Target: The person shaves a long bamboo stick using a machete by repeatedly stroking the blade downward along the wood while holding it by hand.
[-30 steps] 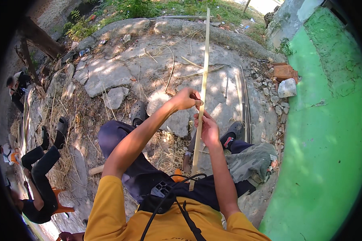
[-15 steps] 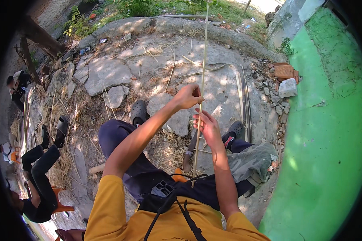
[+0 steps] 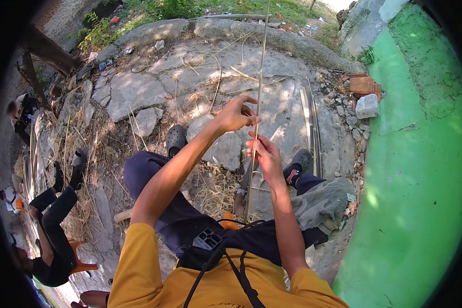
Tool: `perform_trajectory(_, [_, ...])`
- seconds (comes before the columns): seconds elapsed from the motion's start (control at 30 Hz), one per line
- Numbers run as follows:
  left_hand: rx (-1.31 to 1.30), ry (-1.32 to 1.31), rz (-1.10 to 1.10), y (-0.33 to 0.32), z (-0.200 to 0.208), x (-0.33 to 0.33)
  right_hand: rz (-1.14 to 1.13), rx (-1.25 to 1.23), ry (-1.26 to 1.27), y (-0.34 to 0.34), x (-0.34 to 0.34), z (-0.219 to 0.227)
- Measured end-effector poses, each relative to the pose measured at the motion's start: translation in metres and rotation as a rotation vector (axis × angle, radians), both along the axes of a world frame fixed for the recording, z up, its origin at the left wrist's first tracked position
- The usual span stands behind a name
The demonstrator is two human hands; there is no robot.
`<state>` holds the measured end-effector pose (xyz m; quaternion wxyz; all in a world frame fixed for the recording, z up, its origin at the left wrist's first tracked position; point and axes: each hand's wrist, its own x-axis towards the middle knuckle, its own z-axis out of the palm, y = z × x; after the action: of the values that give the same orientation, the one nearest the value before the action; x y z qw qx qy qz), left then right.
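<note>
A long, thin pale strip, looking like split bamboo or cane, stands nearly upright in front of me. It runs from my lap up past the far edge of the slab. My right hand pinches it between thumb and fingers at about knee height. Just above, my left hand has its fingers loosened and apart, with the thumb side against or very close to the strip. Below the hands, a dark brown stick-like piece rises between my feet; its kind is unclear.
Loose strips lie on the cracked concrete, with shavings between my feet. A green wall borders the right, beside a pale block and orange bricks. People sit at left, one on an orange chair.
My left hand's pinch on the strip has loosened, its fingers spreading. The right hand's fingers have closed on the strip, slightly higher up.
</note>
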<state>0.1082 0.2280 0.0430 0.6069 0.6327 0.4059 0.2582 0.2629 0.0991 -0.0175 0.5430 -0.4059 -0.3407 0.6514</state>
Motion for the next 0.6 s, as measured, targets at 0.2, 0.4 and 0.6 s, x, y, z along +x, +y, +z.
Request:
perform_trajectory(0.2, [0.054,0.054,-0.105,0.012,0.003,0.001,-0.027,0.076,-0.044,0.006,0.002,0.002])
perform_trajectory(0.4, [-0.014,0.087,-0.092,0.011,0.005,0.002,-0.053,0.137,-0.244,0.008,0.0,-0.01])
perform_trajectory(0.6, [0.396,0.308,-0.113,0.004,0.002,-0.002,-0.019,0.192,-0.31,0.005,-0.007,-0.024])
